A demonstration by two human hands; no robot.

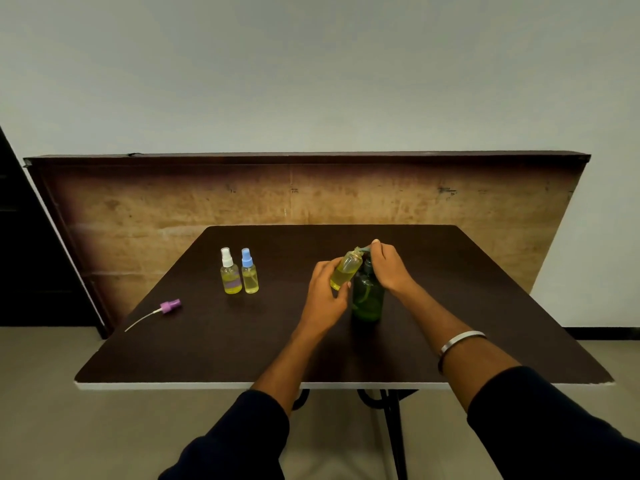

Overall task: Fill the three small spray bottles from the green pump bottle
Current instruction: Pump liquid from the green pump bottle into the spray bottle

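Green pump bottle (367,299) stands upright on the dark table (242,341). Left hand (323,292) grasps an uncapped small bottle (346,268) of yellow liquid — tilted, mouth at the pump spout. Right hand (389,266) curls over the pump head. Left of the pump bottle: white-capped bottle (230,271), blue-capped bottle (249,271), standing capped — farther left, purple sprayer cap (169,306) lying loose.

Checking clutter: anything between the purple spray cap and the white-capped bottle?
Nothing: bare tabletop between purple spray cap and white-capped bottle, per head view.
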